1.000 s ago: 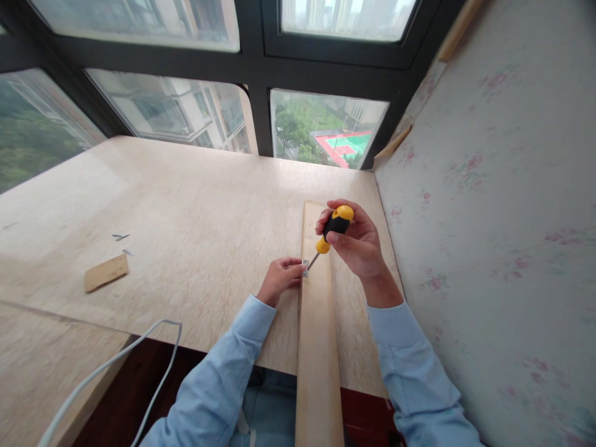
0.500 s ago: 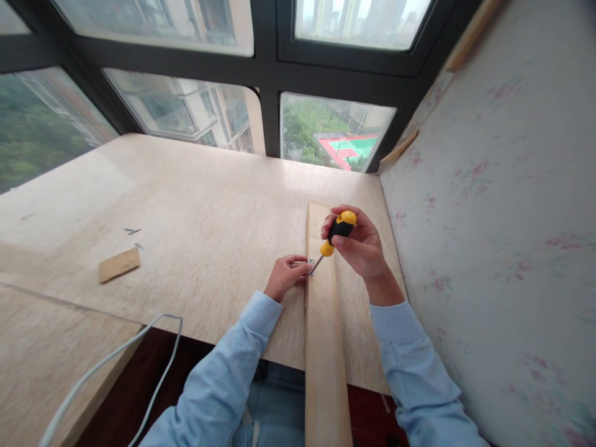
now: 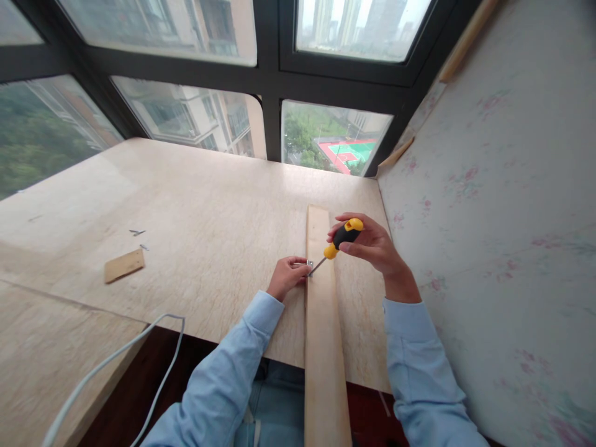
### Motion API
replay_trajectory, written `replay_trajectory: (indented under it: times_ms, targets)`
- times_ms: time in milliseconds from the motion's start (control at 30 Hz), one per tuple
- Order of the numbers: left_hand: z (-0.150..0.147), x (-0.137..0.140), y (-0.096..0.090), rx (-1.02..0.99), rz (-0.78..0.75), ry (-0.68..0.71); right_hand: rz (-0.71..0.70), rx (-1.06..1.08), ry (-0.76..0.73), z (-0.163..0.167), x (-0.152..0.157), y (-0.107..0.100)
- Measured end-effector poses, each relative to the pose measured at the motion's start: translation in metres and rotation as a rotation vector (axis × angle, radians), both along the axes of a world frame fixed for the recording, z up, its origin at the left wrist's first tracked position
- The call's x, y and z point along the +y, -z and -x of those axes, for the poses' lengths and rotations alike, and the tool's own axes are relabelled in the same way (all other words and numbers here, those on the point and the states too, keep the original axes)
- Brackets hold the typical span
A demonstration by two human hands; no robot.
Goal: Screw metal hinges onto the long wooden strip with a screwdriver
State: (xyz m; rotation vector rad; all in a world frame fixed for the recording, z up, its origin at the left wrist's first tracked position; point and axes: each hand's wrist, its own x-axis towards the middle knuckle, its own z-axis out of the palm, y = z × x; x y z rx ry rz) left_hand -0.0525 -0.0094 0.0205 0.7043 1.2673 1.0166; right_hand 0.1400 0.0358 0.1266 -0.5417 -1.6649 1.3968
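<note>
A long pale wooden board [image 3: 325, 347] lies on the stone-look counter and juts over its front edge towards me. At its left edge is a small shiny metal bracket [image 3: 310, 265], pinched by the fingertips of my left hand [image 3: 285, 277]; its exact shape is partly hidden. My right hand [image 3: 377, 247] grips a yellow and black screwdriver [image 3: 347, 236] by the handle. The screwdriver leans to the right, and its tip meets the board at the bracket. Whether a screw sits under the tip is too small to tell.
A small flat wood piece [image 3: 125, 267] lies at left on the counter [image 3: 223, 205], with several tiny metal bits [image 3: 138, 233] near it. A white cable [image 3: 112, 354] loops over the front edge. Windows stand behind; a flowered wall [image 3: 488, 217] closes the right side.
My right hand and the screwdriver handle have tipped to the right and slightly down, while the tip stays at the bracket. My left hand keeps its place. The view has shifted slightly.
</note>
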Motion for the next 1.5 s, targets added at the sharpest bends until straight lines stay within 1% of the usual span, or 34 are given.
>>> replay_trajectory:
  times_ms: [133, 267, 433, 600, 700, 833, 900, 933, 1000, 1133, 1167, 1200, 1233, 1267, 1367, 1400, 1433, 1467, 1500]
  targets:
    - [0.0, 0.0, 0.001, -0.005, 0.003, 0.001, -0.02, -0.046, 0.008, -0.004, -0.002, -0.003]
    - [0.0, 0.0, 0.001, -0.011, 0.002, 0.0, -0.047, -0.084, 0.033, -0.001, -0.005, -0.004]
    - [-0.003, -0.003, 0.001, -0.007, -0.033, -0.036, -0.162, -0.226, 0.17, 0.007, -0.015, -0.012]
    - [-0.005, -0.004, 0.002, 0.005, -0.035, -0.054, -0.245, -0.33, 0.22, 0.009, -0.021, -0.017]
    - [-0.004, -0.003, 0.004, 0.015, -0.037, -0.054, -0.239, -0.326, 0.198, 0.002, -0.02, -0.018]
    - [-0.004, -0.003, 0.005, 0.009, -0.057, -0.059, -0.157, -0.269, 0.064, -0.009, -0.021, -0.019]
    - [-0.004, -0.003, 0.005, 0.002, -0.063, -0.06, -0.155, -0.235, 0.015, -0.01, -0.021, -0.019]
    - [-0.004, -0.003, 0.005, -0.001, -0.064, -0.062, -0.169, -0.231, 0.015, -0.008, -0.021, -0.018]
    - [-0.004, -0.003, 0.005, -0.002, -0.063, -0.065, -0.217, -0.267, 0.087, -0.004, -0.021, -0.017]
    - [-0.004, -0.002, 0.006, 0.005, -0.06, -0.064, -0.354, -0.447, 0.4, 0.004, -0.021, -0.017]
    - [-0.004, -0.002, 0.006, 0.008, -0.058, -0.063, -0.376, -0.477, 0.448, 0.004, -0.022, -0.018]
    - [-0.004, -0.002, 0.006, 0.009, -0.055, -0.064, -0.384, -0.492, 0.465, 0.003, -0.023, -0.019]
    - [-0.004, -0.002, 0.006, 0.006, -0.052, -0.066, -0.377, -0.488, 0.449, 0.002, -0.025, -0.021]
    - [-0.004, -0.002, 0.005, 0.0, -0.049, -0.067, -0.356, -0.47, 0.403, 0.0, -0.027, -0.022]
    - [-0.004, -0.003, 0.004, -0.022, -0.051, -0.073, -0.291, -0.381, 0.186, -0.004, -0.032, -0.025]
    - [-0.004, -0.003, 0.003, -0.024, -0.053, -0.073, -0.287, -0.372, 0.137, -0.005, -0.033, -0.024]
    - [-0.004, -0.003, 0.003, -0.022, -0.053, -0.072, -0.294, -0.385, 0.128, -0.005, -0.034, -0.024]
    - [-0.004, -0.003, 0.003, -0.019, -0.054, -0.073, -0.311, -0.415, 0.168, -0.004, -0.034, -0.023]
    - [-0.004, -0.003, 0.003, -0.017, -0.055, -0.072, -0.33, -0.456, 0.253, -0.002, -0.033, -0.022]
